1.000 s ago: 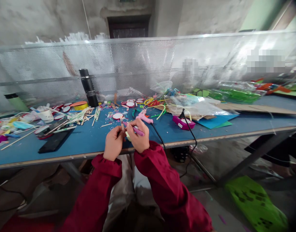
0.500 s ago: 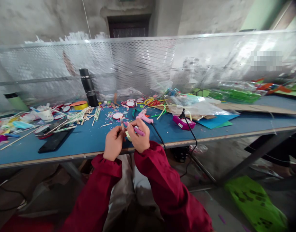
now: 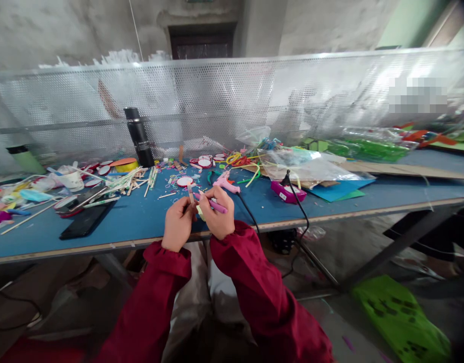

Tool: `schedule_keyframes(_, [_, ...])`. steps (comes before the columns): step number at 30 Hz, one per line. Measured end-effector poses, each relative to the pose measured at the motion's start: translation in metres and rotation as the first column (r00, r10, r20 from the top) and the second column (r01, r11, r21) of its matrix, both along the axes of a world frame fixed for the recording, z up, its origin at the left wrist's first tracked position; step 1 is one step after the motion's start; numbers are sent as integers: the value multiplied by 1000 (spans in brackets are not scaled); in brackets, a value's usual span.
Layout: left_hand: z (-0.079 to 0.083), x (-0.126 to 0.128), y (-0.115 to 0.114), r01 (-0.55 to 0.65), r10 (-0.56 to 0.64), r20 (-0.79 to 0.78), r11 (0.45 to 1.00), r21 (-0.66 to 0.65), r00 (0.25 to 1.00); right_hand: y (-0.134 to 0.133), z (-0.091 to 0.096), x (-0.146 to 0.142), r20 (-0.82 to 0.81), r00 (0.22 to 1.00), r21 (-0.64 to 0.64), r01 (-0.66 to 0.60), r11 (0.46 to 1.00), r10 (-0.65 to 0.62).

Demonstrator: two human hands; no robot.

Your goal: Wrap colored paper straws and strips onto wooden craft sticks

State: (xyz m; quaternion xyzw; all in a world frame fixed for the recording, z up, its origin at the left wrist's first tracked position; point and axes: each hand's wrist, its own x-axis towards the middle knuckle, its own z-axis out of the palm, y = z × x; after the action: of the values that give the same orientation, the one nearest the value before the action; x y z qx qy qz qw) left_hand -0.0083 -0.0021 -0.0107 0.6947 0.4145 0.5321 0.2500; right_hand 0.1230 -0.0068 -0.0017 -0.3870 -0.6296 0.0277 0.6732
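Note:
Both my hands hover over the front edge of the blue table [image 3: 141,222], close together, in dark red sleeves. My left hand [image 3: 178,224] is closed, pinching a small wooden craft stick [image 3: 190,193] that points upward. My right hand [image 3: 216,214] is closed around a purple pen [image 3: 213,203], whose tip meets the stick. A small pale yellow piece [image 3: 200,213] shows between the two hands; which hand holds it I cannot make out. A pink glue gun [image 3: 226,183] lies just beyond my right hand.
A black phone [image 3: 84,222] lies left of my hands. Wooden sticks [image 3: 122,184], a black bottle [image 3: 139,137], round red-and-white discs [image 3: 184,181], plastic bags [image 3: 303,166] and a magenta box [image 3: 288,192] with a cable crowd the table. A perforated metal screen [image 3: 232,101] backs it.

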Motion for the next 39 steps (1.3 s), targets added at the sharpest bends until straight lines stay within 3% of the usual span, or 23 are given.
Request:
schedule_keyframes(20, [-1,1,0,8,-8,39,1000,12,999,1,-1,0,73,997,44,-29,999,26])
schedule_keyframes(39, [0,1,-1,0,-1,32,1000,14,999,-1,0,0,45,999,16,-14,1000,13])
